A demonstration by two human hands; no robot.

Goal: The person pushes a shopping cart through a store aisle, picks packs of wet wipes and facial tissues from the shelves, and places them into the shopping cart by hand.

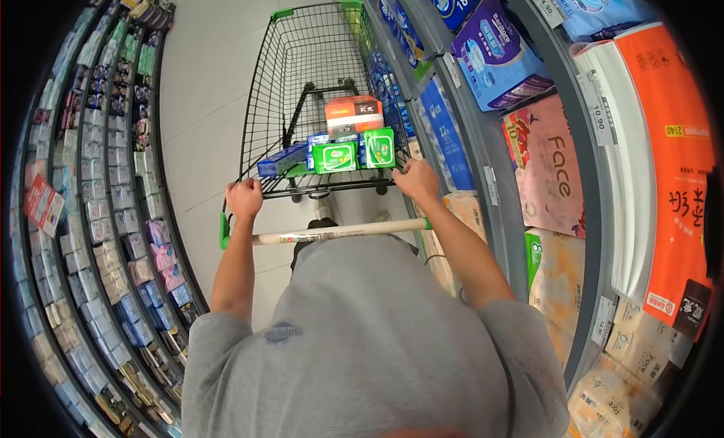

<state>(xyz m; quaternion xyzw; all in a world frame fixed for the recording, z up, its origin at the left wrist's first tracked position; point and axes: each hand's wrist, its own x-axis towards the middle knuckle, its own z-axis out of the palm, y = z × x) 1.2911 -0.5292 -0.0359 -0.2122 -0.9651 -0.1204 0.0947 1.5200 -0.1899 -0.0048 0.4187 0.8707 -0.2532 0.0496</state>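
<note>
Head view: person stands behind shopping cart (302, 68) in store aisle. Left hand (243, 197) curled, knuckles up, on cart's rear rim left of packs; right hand (416, 180) curled on rear rim right. Push bar (339, 231) nearer body, ungripped.

Step, judged: steering cart along aisle; next move needs steady two-handed push, keeping clear of right shelf (498, 189).

Count in cart: two green packs (335, 157), one orange box (354, 115), blue packs (283, 160), number unclear.

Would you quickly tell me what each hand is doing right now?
Left hand: closed on the rear rim of the shopping cart.
Right hand: closed on the same rear rim.
</note>
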